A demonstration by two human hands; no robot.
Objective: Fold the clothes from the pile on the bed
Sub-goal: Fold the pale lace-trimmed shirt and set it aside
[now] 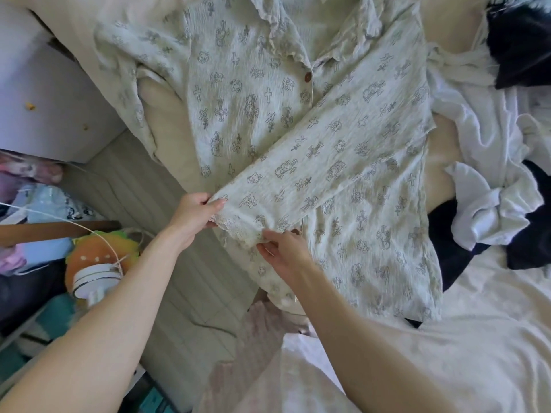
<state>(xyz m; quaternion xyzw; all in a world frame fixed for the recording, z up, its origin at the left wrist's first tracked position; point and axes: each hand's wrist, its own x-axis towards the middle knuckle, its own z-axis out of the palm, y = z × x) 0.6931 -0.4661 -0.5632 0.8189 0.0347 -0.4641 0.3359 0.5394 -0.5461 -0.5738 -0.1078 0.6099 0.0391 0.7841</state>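
1. We take the shirt [256,93] as our landmark: a pale, crinkle-textured button-front garment printed with small crosses and cartoon figures, spread flat on the bed [492,308] with its collar at the far end.
2. We see one long sleeve [316,162] folded diagonally across the shirt front, its lace-trimmed cuff [235,231] at the shirt's near left edge.
3. We hold the cuff with both hands. The left hand [193,216] pinches the cuff's left corner, thumb on top, fingers [216,205] closed on the fabric.
4. The right hand [283,251] grips the cuff's lower edge from beneath, fingertips clamped on the lace trim.
5. A brown round button [308,75] sits on the shirt's placket, just below the collar.
6. Right of the shirt lies the pile: rumpled white clothes [489,210] and black clothes [524,40], soft and creased, touching one another.
7. Left of the shirt, past the bed's edge, we note an orange plush toy [98,257] with a white cord [74,225] crossing over it.
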